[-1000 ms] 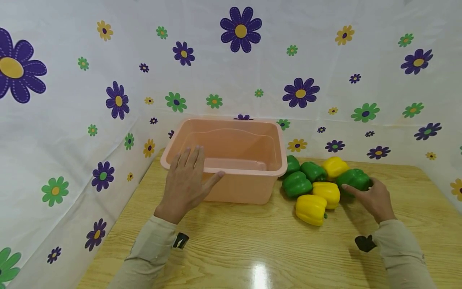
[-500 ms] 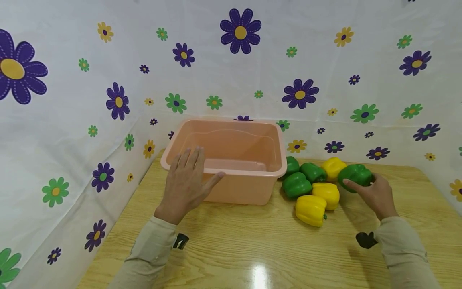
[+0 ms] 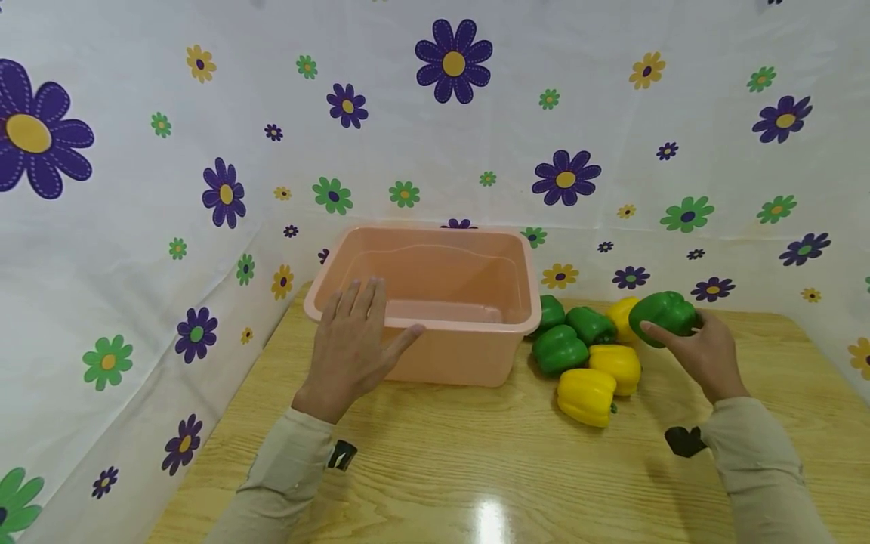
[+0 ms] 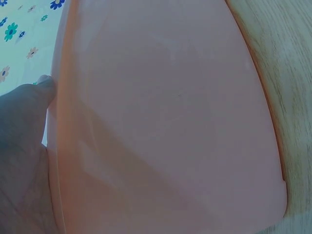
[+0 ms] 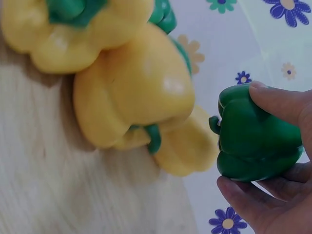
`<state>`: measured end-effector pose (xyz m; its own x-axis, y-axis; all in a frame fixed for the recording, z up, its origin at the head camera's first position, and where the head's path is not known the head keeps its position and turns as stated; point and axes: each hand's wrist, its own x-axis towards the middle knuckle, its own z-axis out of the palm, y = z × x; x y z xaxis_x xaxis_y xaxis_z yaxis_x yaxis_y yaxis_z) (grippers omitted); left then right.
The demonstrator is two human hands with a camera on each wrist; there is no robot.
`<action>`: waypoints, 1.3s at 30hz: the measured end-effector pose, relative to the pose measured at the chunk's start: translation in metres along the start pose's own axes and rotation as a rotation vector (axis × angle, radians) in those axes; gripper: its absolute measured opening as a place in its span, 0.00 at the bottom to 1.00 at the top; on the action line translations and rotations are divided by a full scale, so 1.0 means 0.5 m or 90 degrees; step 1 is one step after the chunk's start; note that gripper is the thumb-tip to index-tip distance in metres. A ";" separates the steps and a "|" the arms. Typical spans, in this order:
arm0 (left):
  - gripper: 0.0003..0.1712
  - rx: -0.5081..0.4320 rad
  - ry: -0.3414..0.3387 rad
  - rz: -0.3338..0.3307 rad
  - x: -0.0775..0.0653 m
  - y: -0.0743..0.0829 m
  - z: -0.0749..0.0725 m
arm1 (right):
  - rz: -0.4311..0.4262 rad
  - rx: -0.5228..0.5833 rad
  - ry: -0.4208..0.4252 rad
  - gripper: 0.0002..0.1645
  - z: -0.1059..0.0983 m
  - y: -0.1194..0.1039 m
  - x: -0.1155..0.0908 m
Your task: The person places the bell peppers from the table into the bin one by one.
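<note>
My right hand [image 3: 707, 353] grips a green bell pepper [image 3: 663, 317] between thumb and fingers, raised over the right end of the pepper group. The right wrist view shows the held pepper's stem pointing away from the palm. My left hand [image 3: 350, 344], fingers straight, rests on the near rim of a peach plastic tub [image 3: 451, 355]. In the left wrist view its thumb [image 4: 45, 85] lies along the rim. Beside the tub sit three green peppers, one of them a green pepper [image 3: 559, 349] at the front, and three yellow ones, including a yellow pepper [image 3: 586, 397] nearest me.
The wooden table [image 3: 435, 461] carries the tub and peppers. A white cloth [image 3: 503, 136] printed with flowers hangs behind and at the left side. A small black object [image 3: 684, 441] shows beside the right sleeve, another black piece [image 3: 342, 455] beside the left.
The right hand has lifted the green pepper up off the table, and it now overlaps the rear yellow pepper in the head view. The left hand has stayed on the tub rim.
</note>
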<state>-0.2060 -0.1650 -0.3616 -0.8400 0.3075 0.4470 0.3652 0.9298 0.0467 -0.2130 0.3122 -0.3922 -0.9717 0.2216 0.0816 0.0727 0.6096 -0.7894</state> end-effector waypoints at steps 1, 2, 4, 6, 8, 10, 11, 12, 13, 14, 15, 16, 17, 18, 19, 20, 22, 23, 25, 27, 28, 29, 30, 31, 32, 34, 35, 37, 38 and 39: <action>0.56 0.000 0.000 0.000 0.000 0.000 0.000 | -0.001 0.002 0.000 0.56 0.001 -0.004 0.001; 0.56 0.001 0.000 0.000 -0.001 0.000 0.000 | -0.002 0.006 -0.001 0.56 0.001 -0.009 0.002; 0.56 0.002 0.002 0.000 -0.001 0.000 0.000 | -0.007 0.014 -0.002 0.56 0.002 -0.018 0.004; 0.56 0.001 0.004 0.000 -0.001 0.000 0.001 | -0.011 0.020 -0.002 0.56 0.004 -0.027 0.006; 0.56 0.000 0.004 0.000 -0.001 0.001 0.001 | -0.014 0.024 -0.002 0.56 0.005 -0.035 0.008; 0.56 -0.001 0.005 0.000 0.000 0.001 0.001 | -0.017 0.028 -0.002 0.57 0.008 -0.044 0.010; 0.56 -0.002 0.006 0.000 0.000 0.001 0.001 | -0.018 0.031 -0.002 0.57 0.010 -0.048 0.011; 0.56 -0.001 0.007 0.000 0.000 0.001 0.001 | -0.018 0.032 -0.002 0.57 0.011 -0.053 0.012; 0.56 -0.001 0.007 0.000 0.000 0.001 0.001 | -0.018 0.034 -0.002 0.57 0.013 -0.057 0.013; 0.56 -0.001 0.007 0.000 0.001 0.001 0.002 | -0.019 0.037 -0.002 0.57 0.015 -0.062 0.014; 0.56 -0.001 0.006 0.000 0.001 0.001 0.002 | -0.020 0.038 -0.001 0.58 0.017 -0.066 0.015; 0.56 -0.002 0.005 0.000 0.001 0.000 0.002 | -0.024 0.038 -0.001 0.58 0.018 -0.070 0.016; 0.56 -0.002 0.004 -0.001 0.001 0.001 0.002 | -0.028 0.038 -0.001 0.57 0.019 -0.074 0.017; 0.56 -0.003 0.002 -0.002 0.001 0.001 0.002 | -0.030 0.042 -0.003 0.57 0.021 -0.078 0.019; 0.56 -0.004 0.000 -0.003 0.001 0.001 0.001 | -0.034 0.046 -0.004 0.57 0.023 -0.082 0.019; 0.56 -0.004 -0.001 -0.004 0.001 0.001 0.001 | -0.037 0.048 -0.005 0.57 0.025 -0.086 0.020; 0.56 -0.005 -0.003 -0.006 0.001 0.001 0.001 | -0.042 0.053 -0.009 0.56 0.028 -0.094 0.021; 0.56 -0.004 -0.004 -0.006 0.001 0.001 0.001 | -0.042 0.057 -0.010 0.56 0.031 -0.099 0.022; 0.56 -0.003 -0.006 -0.007 0.000 0.000 0.000 | -0.046 0.064 -0.011 0.55 0.035 -0.109 0.022; 0.56 0.000 -0.006 -0.007 0.000 0.000 0.000 | -0.050 0.072 -0.013 0.55 0.040 -0.118 0.022; 0.56 0.001 -0.006 -0.007 0.000 0.000 0.000 | -0.051 0.076 -0.015 0.55 0.042 -0.123 0.022; 0.56 0.002 -0.006 -0.007 0.001 0.000 0.001 | -0.053 0.082 -0.016 0.55 0.045 -0.128 0.023; 0.56 0.003 -0.006 -0.007 0.001 0.000 0.001 | -0.055 0.088 -0.018 0.54 0.048 -0.133 0.023; 0.56 0.003 -0.005 -0.007 0.001 0.000 0.001 | -0.056 0.093 -0.019 0.54 0.052 -0.137 0.023; 0.56 0.004 -0.004 -0.007 0.001 0.000 0.001 | -0.059 0.099 -0.021 0.54 0.055 -0.142 0.024; 0.56 0.003 -0.003 -0.006 0.001 0.000 0.001 | -0.065 0.106 -0.023 0.53 0.062 -0.151 0.025; 0.56 0.003 -0.002 -0.005 0.001 0.000 0.001 | -0.070 0.112 -0.024 0.52 0.065 -0.155 0.026; 0.56 0.003 -0.002 -0.004 0.000 0.001 0.001 | -0.080 0.118 -0.027 0.51 0.072 -0.163 0.027; 0.56 0.003 0.000 -0.003 0.000 0.001 0.001 | -0.087 0.122 -0.030 0.50 0.075 -0.168 0.027; 0.56 0.003 0.000 -0.003 0.000 0.001 0.001 | -0.092 0.121 -0.030 0.50 0.078 -0.173 0.027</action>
<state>-0.2060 -0.1646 -0.3620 -0.8414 0.3032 0.4474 0.3598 0.9320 0.0450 -0.2411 0.2329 -0.3467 -0.9787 0.1035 0.1771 -0.1074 0.4766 -0.8725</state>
